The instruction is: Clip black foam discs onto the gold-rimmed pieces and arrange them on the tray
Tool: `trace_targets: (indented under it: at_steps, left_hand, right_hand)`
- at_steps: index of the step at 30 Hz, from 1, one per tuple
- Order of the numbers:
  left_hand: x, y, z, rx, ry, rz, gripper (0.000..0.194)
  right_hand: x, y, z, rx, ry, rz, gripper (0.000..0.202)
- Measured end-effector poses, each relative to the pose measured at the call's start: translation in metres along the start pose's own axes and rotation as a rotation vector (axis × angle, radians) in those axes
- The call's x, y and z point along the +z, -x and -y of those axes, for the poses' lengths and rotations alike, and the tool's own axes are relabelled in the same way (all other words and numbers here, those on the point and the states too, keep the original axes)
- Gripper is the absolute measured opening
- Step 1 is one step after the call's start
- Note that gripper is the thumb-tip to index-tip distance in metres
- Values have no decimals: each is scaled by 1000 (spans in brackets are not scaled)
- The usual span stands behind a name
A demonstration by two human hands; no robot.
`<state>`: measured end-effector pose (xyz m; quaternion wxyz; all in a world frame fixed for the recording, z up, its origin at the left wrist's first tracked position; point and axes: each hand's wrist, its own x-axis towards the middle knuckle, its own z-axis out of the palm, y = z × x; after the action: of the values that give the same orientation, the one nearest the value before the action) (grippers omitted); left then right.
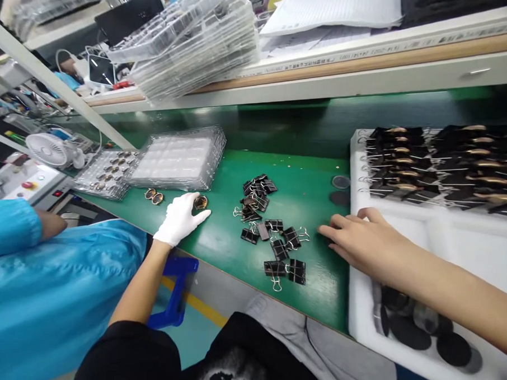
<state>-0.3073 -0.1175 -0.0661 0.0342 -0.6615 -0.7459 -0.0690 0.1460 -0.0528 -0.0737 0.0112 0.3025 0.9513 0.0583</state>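
My left hand (pixel 179 220), in a white glove, rests on the green table with thumb and forefinger apart. Just at its fingertips lies a small round gold-rimmed part (pixel 201 202); whether they touch it I cannot tell. Two similar gold-rimmed parts (pixel 154 196) lie to its left. Bare, my right hand (pixel 358 236) reaches over the white foam tray's left edge, its fingers stretched out and slightly bent. No object shows in it. Between my hands several black binder clips (pixel 276 225) are scattered. Beyond my right fingers lie a clear disc (pixel 341 181) and a dark disc (pixel 340 198).
The white foam tray (pixel 435 227) holds rows of clipped black pieces (pixel 441 159) and loose dark discs (pixel 411 331). Clear plastic trays (pixel 178 157) are stacked at the back left. A shelf (pixel 299 87) spans above. A co-worker's blue garment (pixel 65 293) is close at left.
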Motion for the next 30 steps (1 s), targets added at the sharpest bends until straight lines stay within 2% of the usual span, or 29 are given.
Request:
trace_targets:
  at_steps: [3,7,9,11,15,17,19,21,23,24,25,27,30]
  left_hand:
    - [6,-6,3,13,9,5,66]
    - [7,-16,-4,70,34,-25,63]
    - [5,-21,-16,99,64,-59,61]
    - [2,-28,-36,138,102,-84,58]
    - [-3,-53,-79,258,169,-21,48]
    - [-8,-66,-89,281,192,14,46]
    - [-15,-74,-88,259,204,31,47]
    - [-23,-76,-79,242,210,88,48]
    - [-30,-72,-68,282,205,231,49]
    - [-31,-70,-63,325,192,316,55]
    - [-31,-67,-60,372,173,382,66]
    - [-24,-63,-58,457,147,431,79]
    - [-6,-61,-59,512,196,373,61]
  right_hand:
    - [-6,10,-7,8,-146,-125,23]
    - [-26,28,-16,148,-537,-277,28]
    - [-36,34,-18,221,-724,-335,28]
    - [-44,37,-16,256,-815,-383,30]
    - [-51,37,-6,194,-818,-399,28]
    - [-51,39,-2,161,-823,-383,26]
    - [-48,43,-2,143,-833,-372,25]
    - [-46,47,-3,140,-847,-367,25]
    - [-43,50,-6,149,-868,-357,26]
    - [-42,51,-7,153,-879,-350,27]
    - [-42,51,-8,155,-891,-348,27]
    - [-41,51,-10,156,-915,-356,28]
    - [-40,51,-11,167,-963,-373,28]
